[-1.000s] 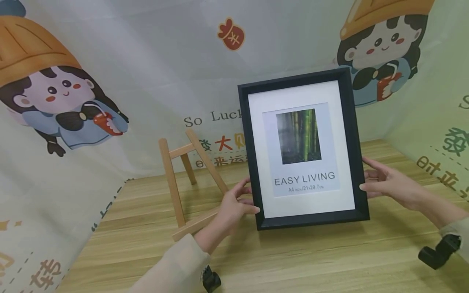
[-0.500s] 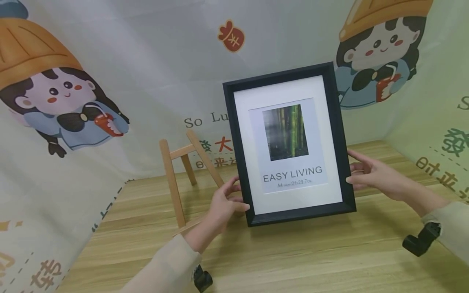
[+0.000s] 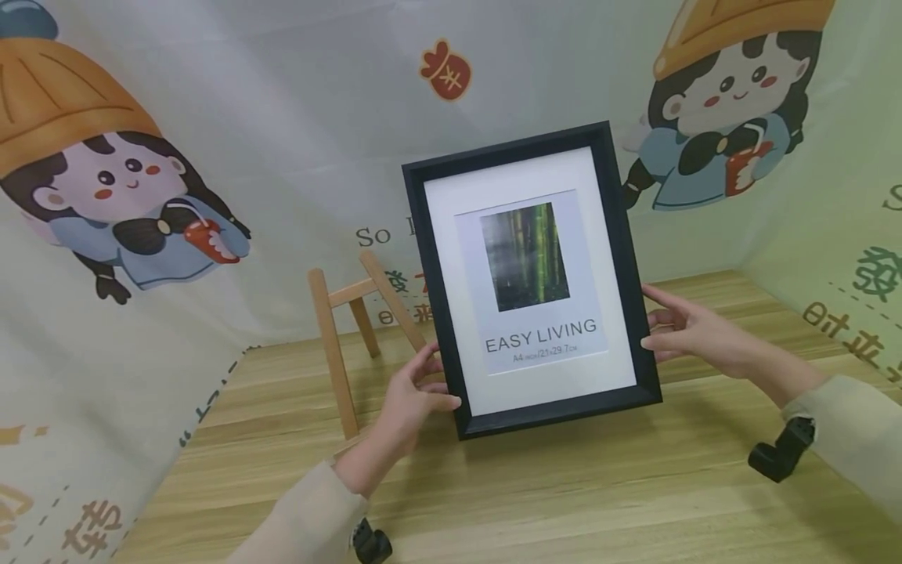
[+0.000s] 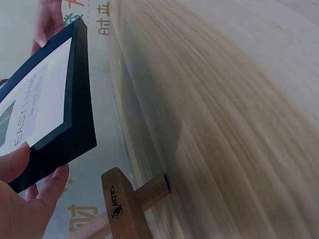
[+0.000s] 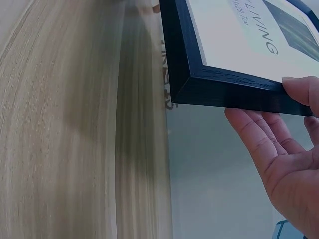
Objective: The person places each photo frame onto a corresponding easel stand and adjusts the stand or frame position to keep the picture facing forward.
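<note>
Between both hands a black picture frame [image 3: 543,399] is held up off the table, tilted a little to the left. Its white mat surrounds a bamboo picture with "EASY LIVING" printed below. The left hand [image 3: 416,395] grips the lower left side, thumb on the front edge and fingers behind. On the opposite side the right hand [image 3: 694,333] holds the frame the same way, thumb in front, as the right wrist view also shows. A small wooden easel [image 3: 331,352] stands just left of the frame, its right leg and lower bar partly hidden by the frame and left arm.
The wood-grain table [image 3: 564,493] spreads beneath the hands. Behind and at both sides hangs a pale printed cloth [image 3: 303,102] with cartoon figures and lettering. Black wrist devices [image 3: 782,450] sit at both sleeves.
Both hands have carried the picture frame leftward, so it overlaps more of the easel in the head view. The frame leans slightly more to the left. The easel stays in place.
</note>
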`<state>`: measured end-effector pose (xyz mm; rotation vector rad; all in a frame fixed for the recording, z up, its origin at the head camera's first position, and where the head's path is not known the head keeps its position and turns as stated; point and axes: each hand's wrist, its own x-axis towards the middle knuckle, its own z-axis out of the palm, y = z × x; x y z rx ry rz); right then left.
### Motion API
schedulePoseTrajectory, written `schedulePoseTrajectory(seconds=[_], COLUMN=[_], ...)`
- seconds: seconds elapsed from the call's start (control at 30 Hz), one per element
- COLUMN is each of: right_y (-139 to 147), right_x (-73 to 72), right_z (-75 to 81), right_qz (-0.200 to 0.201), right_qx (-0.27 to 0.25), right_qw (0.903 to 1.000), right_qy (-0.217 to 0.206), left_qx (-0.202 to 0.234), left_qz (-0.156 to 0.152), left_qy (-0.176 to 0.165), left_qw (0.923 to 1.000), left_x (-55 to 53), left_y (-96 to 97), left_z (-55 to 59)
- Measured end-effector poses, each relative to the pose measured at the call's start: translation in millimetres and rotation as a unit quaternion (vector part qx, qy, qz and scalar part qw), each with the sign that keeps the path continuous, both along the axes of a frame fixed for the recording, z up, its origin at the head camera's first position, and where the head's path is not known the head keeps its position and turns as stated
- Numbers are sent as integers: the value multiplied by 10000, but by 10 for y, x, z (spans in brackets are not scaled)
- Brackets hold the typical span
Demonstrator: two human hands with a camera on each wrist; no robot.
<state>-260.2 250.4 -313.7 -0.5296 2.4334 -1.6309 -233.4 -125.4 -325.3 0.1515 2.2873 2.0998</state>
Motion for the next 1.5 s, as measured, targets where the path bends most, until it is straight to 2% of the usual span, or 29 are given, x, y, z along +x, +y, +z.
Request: schedulePoseTrajectory(seconds=[0.4,0.67,1.07,1.33,1.5], right_y=[-177,-281,-504,-666,-780], right_x=[-71,-134,-230,-317,-362], right_z=[30,42,94,117,139], right_qz=[196,211,402,588,634], right_qx=[-164,-215,-356,-403,-432], right_qw=[9996,9994,9985,9974,9971], right_qy=[-118,-162,-89,43,5], left_qx=[-134,-181,-571,-356,-649], left_qz=[337,344,573,617,757], left_qy=[-160,-102,87,-70,-110], left_qw=[9992,9992,9967,9974,9950], left_x=[42,120,153,196,231], left_y=[-144,-245,-436,-575,-673], left_z=[31,78,145,211,254])
